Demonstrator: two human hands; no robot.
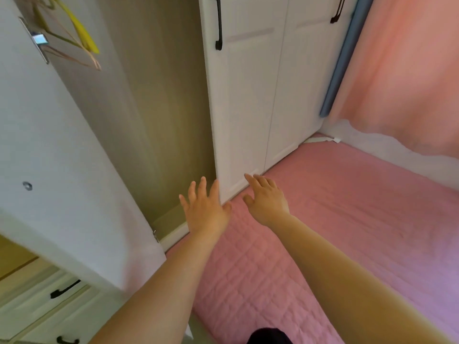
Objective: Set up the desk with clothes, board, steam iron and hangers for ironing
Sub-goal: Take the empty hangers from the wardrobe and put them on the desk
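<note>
Both my arms reach forward over a pink quilted bed. My left hand [205, 207] is spread flat with its fingers apart, level with the lower edge of the open wardrobe. My right hand [264, 199] is open too, palm down, just right of it and close to the closed wardrobe door's bottom corner. Neither hand holds anything. Inside the open wardrobe [149, 108], at the top left, hang a yellow hanger [82, 28] and a thin pale one [82, 59]. No clothes, board or iron are in view.
An open white wardrobe door [62, 170] swings out at the left. Closed white doors [260, 95] with black handles stand ahead. Drawers with black handles [64, 290] sit at the lower left. A pink curtain [409, 70] hangs at the right above the bed [347, 219].
</note>
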